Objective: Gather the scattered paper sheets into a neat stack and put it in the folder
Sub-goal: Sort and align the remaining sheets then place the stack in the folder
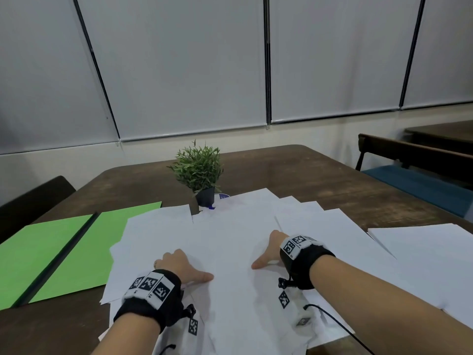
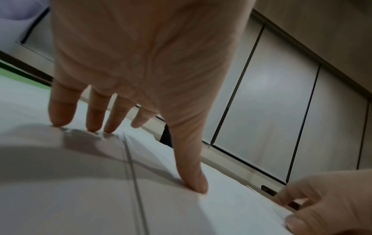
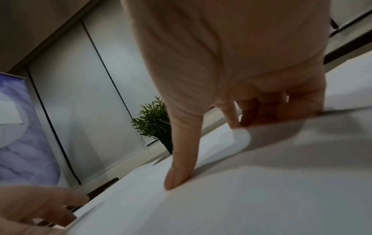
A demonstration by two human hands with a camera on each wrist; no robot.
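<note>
Many white paper sheets lie fanned and overlapping across the near half of the brown table. An open green folder lies flat at the left, its right half partly under the sheets. My left hand rests on the sheets left of centre; in the left wrist view its straight fingers and thumb press the paper. My right hand rests on the sheets right of centre, thumb splayed inward. In the right wrist view its thumb presses the paper while its bent fingers meet a raised sheet edge.
A small potted plant stands just behind the sheets, with a small blue and white object beside its pot. More sheets lie apart at the right. A dark chair stands left, a blue-cushioned bench right.
</note>
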